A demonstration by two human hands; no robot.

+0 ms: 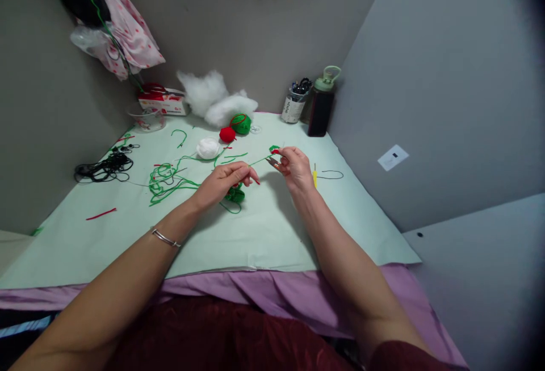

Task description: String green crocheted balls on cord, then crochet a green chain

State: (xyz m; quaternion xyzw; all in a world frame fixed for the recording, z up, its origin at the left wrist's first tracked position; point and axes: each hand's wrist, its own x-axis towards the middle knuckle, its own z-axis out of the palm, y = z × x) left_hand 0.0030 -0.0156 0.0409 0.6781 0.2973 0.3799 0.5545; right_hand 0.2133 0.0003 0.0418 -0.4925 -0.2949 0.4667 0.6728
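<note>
My left hand [232,178] is closed, pinching a strand of green yarn [258,161] that runs taut across to my right hand. A short red yarn end [256,180] shows at its fingers. Below it, partly hidden, lies a dark green crocheted piece [237,195] with some red. My right hand [296,166] is closed on a small green, white and red crocheted piece [274,149], held between thumb and fingertips. Small thread snips [272,162] stick out from under the same hand, blades pointing left. Whether the blades touch the yarn I cannot tell.
Balls of white [208,148], red [227,134] and green yarn [241,124] sit behind. Loose green yarn [164,180] and a black cable [108,166] lie left. White stuffing [213,98], a pen jar [293,104] and a bottle [321,107] line the wall. A yellow-handled tool [315,178] lies right.
</note>
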